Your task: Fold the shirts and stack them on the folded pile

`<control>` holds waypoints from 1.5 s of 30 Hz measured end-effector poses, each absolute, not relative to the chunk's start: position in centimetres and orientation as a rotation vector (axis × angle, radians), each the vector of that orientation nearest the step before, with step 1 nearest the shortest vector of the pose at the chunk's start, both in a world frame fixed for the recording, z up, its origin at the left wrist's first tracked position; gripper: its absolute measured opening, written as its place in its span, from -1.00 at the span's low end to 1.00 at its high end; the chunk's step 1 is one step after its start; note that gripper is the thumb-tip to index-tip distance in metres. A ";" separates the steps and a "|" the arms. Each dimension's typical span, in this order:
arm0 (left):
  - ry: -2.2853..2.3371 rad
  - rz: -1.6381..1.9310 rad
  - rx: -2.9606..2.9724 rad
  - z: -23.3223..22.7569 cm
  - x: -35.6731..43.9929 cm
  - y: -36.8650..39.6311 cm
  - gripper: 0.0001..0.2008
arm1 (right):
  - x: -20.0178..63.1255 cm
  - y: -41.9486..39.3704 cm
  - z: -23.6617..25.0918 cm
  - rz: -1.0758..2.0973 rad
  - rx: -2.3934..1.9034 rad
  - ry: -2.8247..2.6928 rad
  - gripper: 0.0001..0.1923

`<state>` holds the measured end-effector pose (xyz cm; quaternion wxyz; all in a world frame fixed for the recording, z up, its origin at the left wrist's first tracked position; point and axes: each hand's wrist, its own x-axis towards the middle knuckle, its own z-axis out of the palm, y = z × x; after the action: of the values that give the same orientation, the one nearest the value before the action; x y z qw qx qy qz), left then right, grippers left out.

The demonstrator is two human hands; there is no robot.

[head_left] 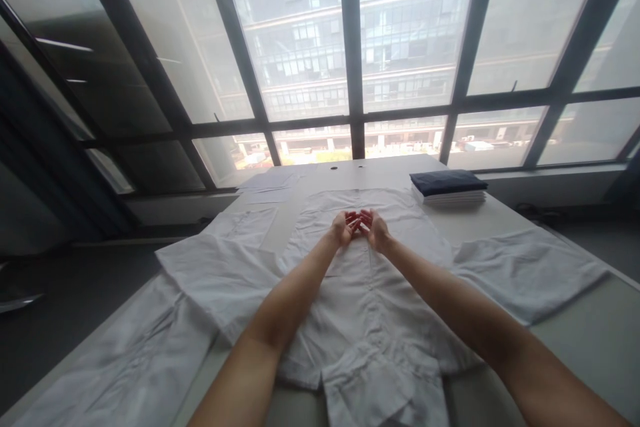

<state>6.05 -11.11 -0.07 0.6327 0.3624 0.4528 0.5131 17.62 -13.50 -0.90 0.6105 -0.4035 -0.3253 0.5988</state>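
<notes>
A white long-sleeved shirt (340,307) lies spread on the table, wrinkled along its middle seam, with its sleeves out to either side. Over its far part, my left hand (345,227) and my right hand (374,229) meet at the centre line. Both palms are turned partly upward, and the fingers are spread and slightly curled. The fingertips of the two hands touch or nearly touch. I see nothing held in either hand; whether the fingers press on the cloth is unclear.
A stack of folded clothes, dark navy on top (447,181) and white below, sits at the back right. Sheets of paper (267,187) lie at the back left. More white cloth (125,347) covers the left side of the table (590,333). Large windows (305,33) stand beyond.
</notes>
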 end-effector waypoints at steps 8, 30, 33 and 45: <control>1.030 1.100 0.576 1.0 -2.1 -8.3 -0.85 | 20.9 -11.1 -2.9 1.439 -1.047 -0.607 -0.73; 0.988 1.154 0.516 -0.3 1.0 -0.2 -0.83 | 25.0 -1.3 -2.6 1.572 -0.994 -0.713 -0.59; 1.072 1.251 0.481 0.8 -2.7 2.2 -0.75 | 29.1 1.3 -2.3 1.438 -1.032 -0.600 -0.62; 0.838 0.980 0.657 -0.7 4.6 4.0 -0.84 | 22.7 3.7 -2.3 1.684 -0.824 -0.670 -0.58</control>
<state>4.60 3.95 -0.67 0.7494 0.3007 0.3836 0.4483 22.74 3.66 -2.29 0.5439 -0.3474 -0.2825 0.7097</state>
